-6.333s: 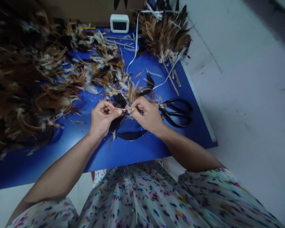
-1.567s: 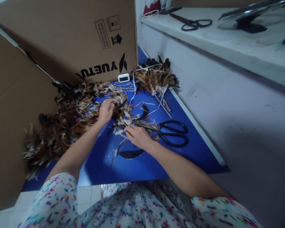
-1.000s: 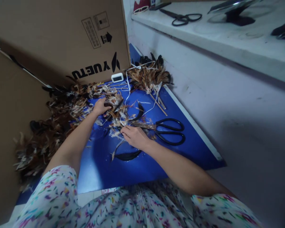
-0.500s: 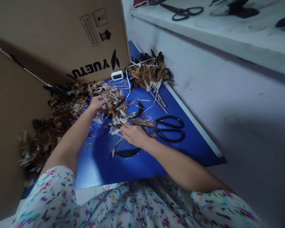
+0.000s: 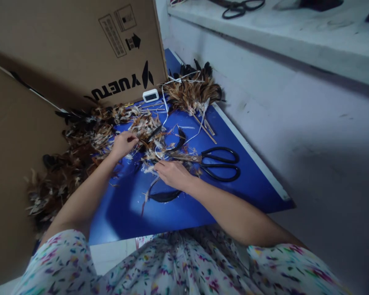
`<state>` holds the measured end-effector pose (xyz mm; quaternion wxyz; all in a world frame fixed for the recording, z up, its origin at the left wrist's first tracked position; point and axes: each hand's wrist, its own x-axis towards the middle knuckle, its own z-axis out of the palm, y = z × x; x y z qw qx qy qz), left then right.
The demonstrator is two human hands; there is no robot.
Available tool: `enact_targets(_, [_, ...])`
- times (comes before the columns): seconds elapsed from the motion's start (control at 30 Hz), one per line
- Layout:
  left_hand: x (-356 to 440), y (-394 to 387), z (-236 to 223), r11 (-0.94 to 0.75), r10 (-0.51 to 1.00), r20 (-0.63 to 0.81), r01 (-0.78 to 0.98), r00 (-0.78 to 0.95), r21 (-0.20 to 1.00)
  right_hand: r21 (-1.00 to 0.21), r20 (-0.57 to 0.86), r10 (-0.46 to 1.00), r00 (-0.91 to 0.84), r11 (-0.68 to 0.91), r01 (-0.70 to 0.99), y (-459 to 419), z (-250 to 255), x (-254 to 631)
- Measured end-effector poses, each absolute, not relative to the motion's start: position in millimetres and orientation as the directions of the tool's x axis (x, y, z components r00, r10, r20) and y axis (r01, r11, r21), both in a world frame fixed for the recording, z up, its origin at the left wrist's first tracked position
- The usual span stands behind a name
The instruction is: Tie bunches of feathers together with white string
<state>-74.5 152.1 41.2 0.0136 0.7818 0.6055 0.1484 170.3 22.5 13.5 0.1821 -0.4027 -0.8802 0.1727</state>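
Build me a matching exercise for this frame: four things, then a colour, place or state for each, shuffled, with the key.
1. Clock
2. Scissors on the table
3. Left hand
4. Cardboard box

A. Over the brown feathers
B. Printed with upside-down lettering
C. White, with a dark screen
D. Black handles toward the wall

Pairs: 1-C, 2-D, 3-A, 4-B

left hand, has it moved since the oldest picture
Yes. Judged against the black-handled scissors, the left hand has gone left and farther up the table, away from the scissors.
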Motion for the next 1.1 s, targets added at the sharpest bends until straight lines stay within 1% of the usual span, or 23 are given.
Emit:
enact_targets(0.07, [-72.7,146.1,34.9,-0.259,0.962,0.138,0.952,0.238,0.166,-0.449,0.174,0.770,-0.614,0.617,0.646,22.2,13.2,170.2])
enact_targets(0.13, [-70.8,144.7,28.7,-0.225,0.973,0.078,0.965,0.216,0.138,-0.450,0.172,0.770,-0.615,0.617,0.646,22.5,12.7,170.0])
enact_targets(0.23, [-67.4,147.3,22.2,-0.170,0.985,0.040,0.978,0.167,0.124,-0.444,0.177,0.773,-0.609,0.615,0.652,23.4,11.8,169.7])
enact_targets(0.33, [-64.8,149.6,20.6,-0.154,0.988,0.027,0.979,0.152,0.131,-0.434,0.174,0.775,-0.607,0.614,0.660,23.9,11.6,169.8])
enact_targets(0.43, [-65.5,148.4,24.4,-0.173,0.983,0.089,0.975,0.162,0.138,-0.431,0.183,0.770,-0.611,0.622,0.654,23.6,11.2,170.2])
enact_targets(0.53, [-70.4,143.9,33.7,-0.205,0.960,0.222,0.968,0.169,0.145,-0.426,0.187,0.765,-0.616,0.628,0.651,23.1,10.5,170.2])
enact_targets(0.6, [-74.7,140.5,41.9,-0.199,0.945,0.295,0.964,0.141,0.175,-0.427,0.181,0.764,-0.619,0.628,0.651,22.8,10.5,169.6])
enact_targets(0.67, [-78.7,137.6,49.9,-0.163,0.936,0.346,0.955,0.070,0.249,-0.433,0.171,0.763,-0.623,0.626,0.648,22.6,11.0,169.0])
enact_targets(0.77, [-83.0,134.6,58.0,-0.097,0.928,0.365,0.898,-0.074,0.429,-0.445,0.158,0.764,-0.625,0.620,0.646,22.6,11.9,168.3])
enact_targets(0.87, [-87.3,131.9,58.9,-0.074,0.931,0.319,0.763,-0.178,0.642,-0.445,0.154,0.766,-0.624,0.618,0.648,22.8,11.2,168.4])
enact_targets(0.93, [-92.1,129.1,56.1,-0.074,0.935,0.278,0.647,-0.219,0.758,-0.440,0.155,0.764,-0.626,0.621,0.649,23.2,10.0,168.6])
enact_targets(1.0, [-99.4,125.1,52.2,-0.063,0.937,0.240,0.550,-0.255,0.833,-0.435,0.160,0.760,-0.630,0.627,0.646,23.7,8.9,168.8])
enact_targets(1.1, [-113.6,116.7,48.1,-0.020,0.931,0.186,0.465,-0.314,0.885,-0.434,0.162,0.759,-0.631,0.629,0.645,24.2,8.0,168.8])
